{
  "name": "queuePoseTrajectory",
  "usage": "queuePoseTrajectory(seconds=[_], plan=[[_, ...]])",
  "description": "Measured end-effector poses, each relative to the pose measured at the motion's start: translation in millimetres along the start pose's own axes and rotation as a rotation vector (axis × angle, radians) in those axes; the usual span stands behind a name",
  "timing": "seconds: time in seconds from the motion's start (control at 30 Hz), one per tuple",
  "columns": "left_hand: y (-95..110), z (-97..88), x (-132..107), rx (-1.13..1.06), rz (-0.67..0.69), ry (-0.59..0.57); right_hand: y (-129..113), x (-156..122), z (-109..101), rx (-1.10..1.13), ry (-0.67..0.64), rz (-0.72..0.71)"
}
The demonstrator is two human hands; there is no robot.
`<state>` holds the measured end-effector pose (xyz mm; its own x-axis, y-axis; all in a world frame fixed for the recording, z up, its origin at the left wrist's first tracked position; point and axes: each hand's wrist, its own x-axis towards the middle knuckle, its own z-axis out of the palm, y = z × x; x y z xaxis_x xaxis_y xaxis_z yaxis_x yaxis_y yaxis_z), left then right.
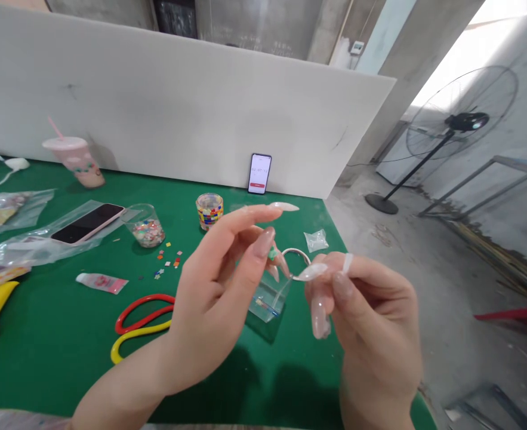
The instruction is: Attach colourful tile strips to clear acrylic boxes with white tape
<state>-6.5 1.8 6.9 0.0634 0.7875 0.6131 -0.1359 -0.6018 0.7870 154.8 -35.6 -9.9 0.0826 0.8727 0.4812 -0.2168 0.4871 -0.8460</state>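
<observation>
Both my hands are raised above the green table [57,352], close together. My left hand [218,292] pinches a tiny green piece [273,254] between the thumb and a fingertip, with the index finger stretched out above. My right hand [366,322] is closed, its fingertips holding a metal ring [298,253]. A small clear block [270,298] hangs under the ring, between the two hands. The green piece is right above the block's top.
On the table are a jar of coloured tiles [209,210], a clear cup of bits [147,226], loose tiles [169,261], a glue tube [101,282], red and yellow scissors [140,327], a pink phone [88,222] on plastic bags and a drink cup [75,158]. A phone [259,173] leans on the white board. A fan [462,122] stands right.
</observation>
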Motion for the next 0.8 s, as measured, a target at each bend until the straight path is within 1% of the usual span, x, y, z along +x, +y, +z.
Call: queuePoseTrajectory(seconds=[0.1,0.2,0.27,0.3,0.37,0.43,0.53,0.6,0.63,0.7,0.8], plan=[[-2.2,0.5,-1.4,0.008,0.017,-0.032,0.8,0.2,1.1,-0.073,0.019,-0.027],[-3.7,1.0,-2.4,-0.009,-0.014,-0.033,2.0,-0.5,2.3,-0.245,0.035,-0.144],[-3.4,-0.1,-2.5,-0.009,-0.036,-0.035,2.7,-0.9,2.4,-0.324,0.011,-0.211],[-2.7,-1.2,-2.3,-0.008,-0.042,-0.036,2.6,-1.0,2.1,-0.336,-0.007,-0.222],[0.1,-4.1,-1.3,-0.006,-0.069,-0.046,1.1,-0.7,0.9,-0.304,-0.059,-0.195],[4.3,-7.3,0.3,-0.036,-0.126,-0.080,-1.8,0.5,-1.0,-0.217,-0.129,-0.129],[11.0,-10.1,3.4,-0.167,-0.261,-0.202,-5.7,3.3,-4.0,-0.104,-0.281,-0.025],[14.4,-9.9,5.4,-0.275,-0.344,-0.278,-6.1,5.3,-5.1,-0.094,-0.338,0.012],[15.7,-9.4,6.1,-0.314,-0.377,-0.299,-5.6,6.1,-5.3,-0.111,-0.338,0.014],[17.9,-7.8,6.9,-0.364,-0.426,-0.299,-3.4,7.0,-5.7,-0.194,-0.298,-0.004],[20.7,-5.8,6.7,-0.382,-0.483,-0.246,-0.2,6.5,-7.1,-0.328,-0.266,-0.056]])
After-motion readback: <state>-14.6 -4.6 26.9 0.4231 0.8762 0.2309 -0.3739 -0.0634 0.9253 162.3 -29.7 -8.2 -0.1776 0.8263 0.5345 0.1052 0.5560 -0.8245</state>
